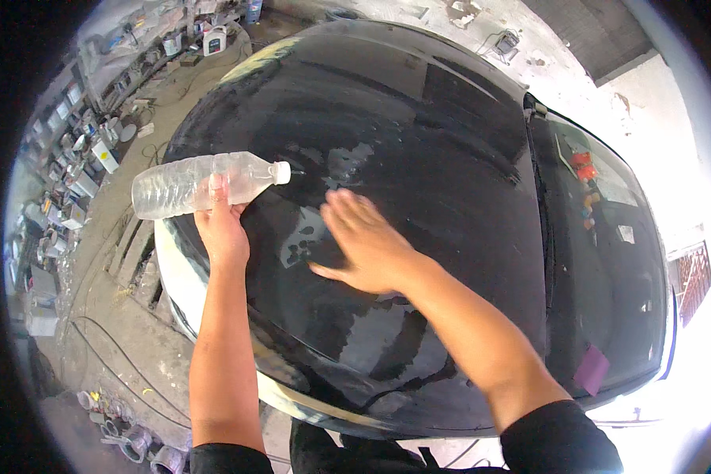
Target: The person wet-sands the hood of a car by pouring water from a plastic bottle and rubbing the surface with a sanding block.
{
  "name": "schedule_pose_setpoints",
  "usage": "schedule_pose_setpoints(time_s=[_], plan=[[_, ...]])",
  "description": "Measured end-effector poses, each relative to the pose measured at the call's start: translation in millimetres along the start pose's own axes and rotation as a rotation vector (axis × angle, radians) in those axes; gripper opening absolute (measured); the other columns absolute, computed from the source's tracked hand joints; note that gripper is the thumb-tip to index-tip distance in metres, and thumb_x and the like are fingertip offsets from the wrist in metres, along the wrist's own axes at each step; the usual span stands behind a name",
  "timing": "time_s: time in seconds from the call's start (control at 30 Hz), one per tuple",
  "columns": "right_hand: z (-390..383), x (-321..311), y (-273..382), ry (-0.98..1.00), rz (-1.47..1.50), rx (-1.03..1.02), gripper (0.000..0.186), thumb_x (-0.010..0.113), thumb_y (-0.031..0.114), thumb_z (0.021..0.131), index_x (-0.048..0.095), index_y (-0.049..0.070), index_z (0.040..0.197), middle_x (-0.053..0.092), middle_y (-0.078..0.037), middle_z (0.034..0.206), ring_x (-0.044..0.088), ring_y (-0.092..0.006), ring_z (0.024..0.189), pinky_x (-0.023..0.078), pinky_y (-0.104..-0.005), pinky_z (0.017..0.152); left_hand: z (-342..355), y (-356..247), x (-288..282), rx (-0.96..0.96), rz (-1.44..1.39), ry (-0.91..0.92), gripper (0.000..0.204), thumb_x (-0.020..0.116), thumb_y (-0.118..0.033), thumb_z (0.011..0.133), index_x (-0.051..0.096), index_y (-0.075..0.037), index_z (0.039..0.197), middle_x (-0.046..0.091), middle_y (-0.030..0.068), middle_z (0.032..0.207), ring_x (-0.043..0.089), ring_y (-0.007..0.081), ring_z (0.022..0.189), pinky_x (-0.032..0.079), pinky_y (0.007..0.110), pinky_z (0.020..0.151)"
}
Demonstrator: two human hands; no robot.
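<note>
Item: clear, ribbed plastic bottle (183,186) with white cap (282,172), held above the front of the glossy black car hood (450,197).
Left grip (223,229): clamped round its middle, seemingly keeping it sideways so liquid can leave capward.
Right grip (367,246): empty, fingers together, thumb apart, palm-down, presumably to follow the panel; contact cannot be told.
Orientation: bottle's long axis nearly crosswise in view, cap pointing right, toward the dark glass windshield (620,304).

The left sleeve (231,460) and the right sleeve (562,439) are both plain black and stop high enough to leave the forearms (226,347) bare. More black clothing (324,454) peeks out between them. The left hand (223,227) and right hand (367,243) are bare too, and the arms get thinner toward the wrists
</note>
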State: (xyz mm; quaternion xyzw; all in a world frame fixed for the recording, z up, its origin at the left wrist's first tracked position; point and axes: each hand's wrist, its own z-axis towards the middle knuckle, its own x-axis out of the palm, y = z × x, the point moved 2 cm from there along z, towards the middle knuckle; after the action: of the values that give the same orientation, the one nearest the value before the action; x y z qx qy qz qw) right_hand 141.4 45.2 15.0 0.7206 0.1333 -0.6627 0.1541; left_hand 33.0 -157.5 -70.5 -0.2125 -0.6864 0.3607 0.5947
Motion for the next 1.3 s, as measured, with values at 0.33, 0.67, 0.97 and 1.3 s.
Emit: schedule_pose_setpoints(time_s=[0.33, 0.67, 0.97, 1.3], plan=[[-130.7, -18.7, -24.9, 0.040, -0.080, 0.123, 0.088, 0.066, 0.054, 0.086, 0.038, -0.009, 0.140, 0.031, -0.030, 0.152, 0.026, -0.0425, 0.145, 0.022, -0.0500, 0.119, 0.7, -5.4, -12.6, 0.009, 0.069, -0.033, 0.048, 0.067, -0.030, 0.096, 0.051, 0.003, 0.127, 0.063, 0.0111, 0.115, 0.062, 0.0191, 0.105, 0.052, 0.035, 0.086], [58.9, 13.0, 27.4, -0.019, 0.034, 0.118, 0.092, 0.050, 0.063, 0.092, 0.032, -0.009, 0.146, 0.025, -0.030, 0.156, 0.019, -0.0402, 0.148, 0.017, -0.0460, 0.122, 5.4, -2.9, -9.3, 0.012, 0.014, 0.060, 0.047, 0.066, -0.026, 0.096, 0.049, 0.002, 0.130, 0.059, 0.0141, 0.124, 0.061, 0.0218, 0.110, 0.052, 0.036, 0.090], [-223.4, -25.3, -41.8, -0.022, -0.109, 0.389, 0.081, 0.066, 0.045, 0.088, 0.036, -0.005, 0.145, 0.029, -0.026, 0.155, 0.027, -0.0406, 0.145, 0.023, -0.0495, 0.118, 9.7, 4.6, -8.9, -0.027, 0.064, 0.011, 0.051, 0.068, -0.026, 0.095, 0.046, -0.001, 0.134, 0.059, 0.0114, 0.126, 0.060, 0.0203, 0.111, 0.051, 0.035, 0.087], [-248.6, 7.2, -29.8, -0.140, -0.074, 0.650, 0.067, 0.051, 0.034, 0.099, 0.030, -0.005, 0.149, 0.022, -0.024, 0.159, 0.018, -0.0400, 0.149, 0.014, -0.0494, 0.121, 6.0, -5.7, -13.1, 0.021, 0.164, 0.112, 0.051, 0.074, -0.028, 0.089, 0.052, 0.003, 0.123, 0.062, 0.0097, 0.106, 0.059, 0.0186, 0.092, 0.049, 0.033, 0.084]])
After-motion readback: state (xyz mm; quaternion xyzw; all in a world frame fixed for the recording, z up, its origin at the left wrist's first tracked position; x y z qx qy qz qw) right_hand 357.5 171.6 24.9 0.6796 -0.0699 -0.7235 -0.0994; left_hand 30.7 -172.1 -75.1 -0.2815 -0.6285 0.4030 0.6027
